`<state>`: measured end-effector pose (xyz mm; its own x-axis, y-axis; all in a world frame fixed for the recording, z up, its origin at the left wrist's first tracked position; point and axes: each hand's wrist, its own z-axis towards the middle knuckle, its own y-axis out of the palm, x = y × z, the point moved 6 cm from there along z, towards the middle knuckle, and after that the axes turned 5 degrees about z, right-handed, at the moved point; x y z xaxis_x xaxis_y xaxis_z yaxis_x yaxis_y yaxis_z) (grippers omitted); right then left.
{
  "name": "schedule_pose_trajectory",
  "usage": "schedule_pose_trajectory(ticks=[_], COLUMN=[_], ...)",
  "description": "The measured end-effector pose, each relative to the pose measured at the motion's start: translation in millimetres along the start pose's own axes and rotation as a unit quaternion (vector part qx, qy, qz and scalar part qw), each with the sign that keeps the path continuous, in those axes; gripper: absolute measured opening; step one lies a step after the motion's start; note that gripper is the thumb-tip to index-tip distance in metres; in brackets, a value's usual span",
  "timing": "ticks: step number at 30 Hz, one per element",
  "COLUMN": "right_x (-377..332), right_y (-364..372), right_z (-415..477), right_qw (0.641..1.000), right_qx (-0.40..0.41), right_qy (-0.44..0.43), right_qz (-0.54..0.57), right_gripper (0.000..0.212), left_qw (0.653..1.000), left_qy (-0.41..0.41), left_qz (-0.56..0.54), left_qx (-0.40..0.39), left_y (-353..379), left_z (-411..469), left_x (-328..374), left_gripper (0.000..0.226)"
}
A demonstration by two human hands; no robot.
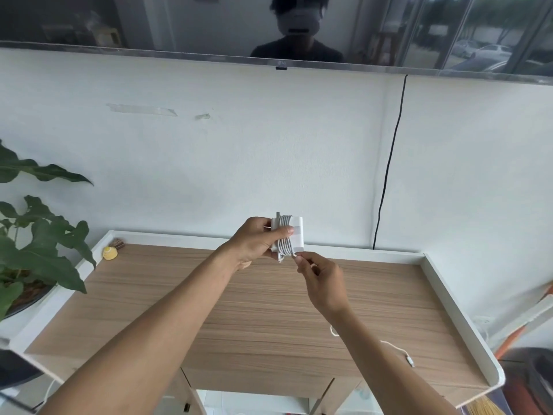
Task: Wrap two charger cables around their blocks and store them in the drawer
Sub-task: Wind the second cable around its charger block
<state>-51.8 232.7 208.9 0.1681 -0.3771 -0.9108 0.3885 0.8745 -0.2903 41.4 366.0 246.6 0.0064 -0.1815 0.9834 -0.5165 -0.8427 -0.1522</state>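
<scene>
I am gripping the white charger block point(288, 234) in my left hand point(257, 241) above the wooden surface point(239, 310), my right fingers point(302, 259) pinching its cable end point(294, 255), which next needs tucking under the coils.

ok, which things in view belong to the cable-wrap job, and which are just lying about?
Job:
- charger block, white cable coiled round it, held in left hand
- right hand pinching the cable end
- second cable, loose on the wooden table

Lying about:
- yellow object at the far left corner
- plant
- black wall cord
- TV
</scene>
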Motion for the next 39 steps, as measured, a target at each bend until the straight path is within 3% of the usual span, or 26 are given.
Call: schedule_pose_trajectory(ticks=[8, 13, 17, 21, 24, 26, 30, 36, 39], right_x=[-11.4, -20.7, -29.3, -39.4, -42.0, -47.7, -61.0, -71.4, -68.1], right_y=[-7.3, -2.5, -3.9, -0.5, -4.7, -5.0, 3.6, 20.1, 27.0], right_z=[18.9, 30.9, 41.9, 46.7, 49.2, 51.9, 55.5, 40.4, 27.4], right_qw=[0.992, 0.965, 0.941, 0.933, 0.939, 0.940, 0.951, 0.952, 0.959], right_qx=[-0.079, -0.177, -0.229, -0.278, -0.282, -0.275, -0.225, -0.146, -0.108], right_qy=[-0.015, 0.016, 0.035, 0.084, 0.156, 0.154, 0.107, -0.030, -0.082], right_qz=[-0.093, -0.193, -0.245, -0.212, -0.123, -0.131, -0.185, -0.267, -0.250], right_gripper=[0.019, 0.028, 0.021, 0.029, 0.021, 0.020, 0.023, 0.038, 0.028], left_qw=[0.995, 0.987, 0.982, 0.972, 0.965, 0.967, 0.979, 0.982, 0.991], left_qy=[0.011, -0.007, -0.016, -0.029, -0.029, -0.023, -0.017, -0.024, -0.044], left_qz=[0.033, 0.082, 0.102, 0.144, 0.182, 0.195, 0.185, 0.187, 0.127], left_qx=[-0.093, -0.137, -0.160, -0.183, -0.184, -0.160, -0.086, -0.019, 0.014], left_y=[1.4, -4.6, -7.6, -12.0, -14.8, -18.3, -26.3, -28.2, -25.2], left_z=[-12.3, -20.3, -26.8, -31.3, -34.4, -33.5, -25.8, -15.5, -12.2], left_x=[12.7, 7.1, 1.3, -3.3, -10.2, -15.7, -17.5, -12.0, -17.2], left_gripper=[0.017, 0.032, 0.028, 0.034, 0.036, 0.038, 0.041, 0.038, 0.027])
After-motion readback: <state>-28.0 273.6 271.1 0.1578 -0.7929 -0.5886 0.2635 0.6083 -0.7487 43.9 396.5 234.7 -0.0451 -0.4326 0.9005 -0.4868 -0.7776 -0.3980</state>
